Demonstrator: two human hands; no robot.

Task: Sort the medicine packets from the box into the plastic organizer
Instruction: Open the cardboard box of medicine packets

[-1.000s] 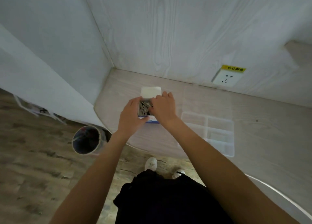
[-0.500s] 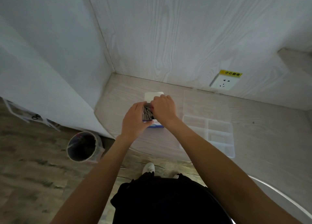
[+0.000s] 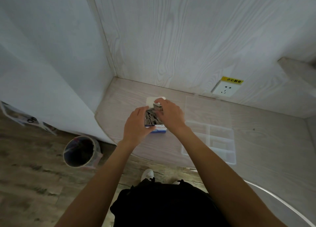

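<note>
I see the box (image 3: 156,124) upright on the desk (image 3: 256,141), mouth up, gripped by my left hand (image 3: 136,124); right hand (image 3: 169,114) pinches packets (image 3: 151,118), fingertips hidden, organizer (image 3: 210,138) just right.

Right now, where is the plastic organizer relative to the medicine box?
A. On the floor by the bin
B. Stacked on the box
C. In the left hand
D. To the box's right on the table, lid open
D: the clear organizer lies open on the table right of the box.
</note>
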